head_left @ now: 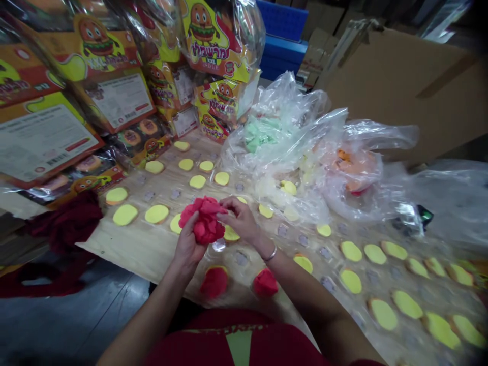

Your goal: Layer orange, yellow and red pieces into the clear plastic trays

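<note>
Both my hands hold a bunch of red soft pieces (205, 223) above a wooden table (141, 249). My left hand (187, 245) cups the bunch from below with fingers closed round it. My right hand (241, 217) pinches a piece at the top of the bunch. Below the hands, two buns topped with red pieces (214, 281) (265, 282) lie near the front edge. Many yellow-topped buns (156, 213) lie in rows across the table, with small clear packets between them.
Stacked burger-print toy packages (114, 91) stand at the left and back. Clear plastic bags (305, 147) holding green, yellow and orange pieces lie at the centre right. A large cardboard box (412, 86) stands behind them. Dark red cloth (64, 223) hangs at the table's left.
</note>
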`<state>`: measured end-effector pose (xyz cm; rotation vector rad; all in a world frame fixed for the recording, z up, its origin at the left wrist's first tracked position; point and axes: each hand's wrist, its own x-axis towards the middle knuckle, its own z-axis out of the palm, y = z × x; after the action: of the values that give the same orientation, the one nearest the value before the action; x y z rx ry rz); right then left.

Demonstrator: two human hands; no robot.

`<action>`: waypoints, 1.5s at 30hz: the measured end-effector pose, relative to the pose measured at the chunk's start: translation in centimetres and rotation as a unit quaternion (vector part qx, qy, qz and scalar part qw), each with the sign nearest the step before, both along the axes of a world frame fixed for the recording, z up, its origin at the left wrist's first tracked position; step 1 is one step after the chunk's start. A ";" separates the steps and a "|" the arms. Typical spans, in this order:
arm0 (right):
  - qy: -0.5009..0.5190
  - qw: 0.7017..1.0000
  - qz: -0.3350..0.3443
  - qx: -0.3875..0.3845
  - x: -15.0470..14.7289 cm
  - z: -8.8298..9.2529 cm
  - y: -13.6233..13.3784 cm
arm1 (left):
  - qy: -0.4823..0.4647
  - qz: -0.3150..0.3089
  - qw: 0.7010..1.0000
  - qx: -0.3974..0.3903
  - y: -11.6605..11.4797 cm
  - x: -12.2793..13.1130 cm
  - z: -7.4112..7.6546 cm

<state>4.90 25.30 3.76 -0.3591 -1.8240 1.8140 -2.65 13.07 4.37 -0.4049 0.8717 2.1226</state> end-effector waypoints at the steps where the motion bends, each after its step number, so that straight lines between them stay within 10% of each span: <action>1: 0.018 0.997 0.000 -0.079 0.0 -0.2 0.8 | -0.008 0.009 1.000 -0.013 -0.2 -0.4 0.2; 4: 0.041 0.964 -0.038 -0.259 0.3 -0.8 4.1 | -0.012 0.033 0.998 -0.058 -1.0 -1.7 0.8; 7: 0.009 0.963 -0.042 -0.265 0.5 -1.7 7.0 | 0.012 0.040 0.996 -0.085 -2.1 -2.8 1.0; 12: -0.156 0.987 -0.042 0.013 -0.8 -4.1 8.4 | 0.010 0.059 0.993 -0.099 -3.1 -3.4 0.7; 22: -0.353 0.837 -0.068 0.412 -0.8 -4.8 5.9 | -0.003 0.048 0.995 -0.089 -3.1 -3.1 0.6; 26: -0.247 0.898 -0.091 0.353 -0.6 -2.8 4.5 | -0.017 0.001 0.996 -0.088 -3.0 -2.5 0.6; 29: -0.177 0.974 0.045 0.131 -1.0 -1.4 3.2 | -0.038 -0.083 0.992 -0.085 -2.8 -1.6 0.9; 33: -0.118 0.979 0.165 -0.018 -1.3 -0.2 1.6 | -0.041 -0.143 0.985 -0.088 -2.2 -0.6 1.2; 38: -0.066 0.981 0.079 0.163 -0.2 0.7 0.7 | -0.020 -0.134 0.988 -0.077 -2.2 -0.1 0.5; 45: -0.008 0.910 0.037 0.412 1.3 0.2 0.5 | -0.061 -0.102 0.993 -0.024 -2.3 0.1 1.1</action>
<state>6.20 25.83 4.00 0.0244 -2.4269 0.9228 -2.54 10.81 5.49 -0.4452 0.8566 1.8727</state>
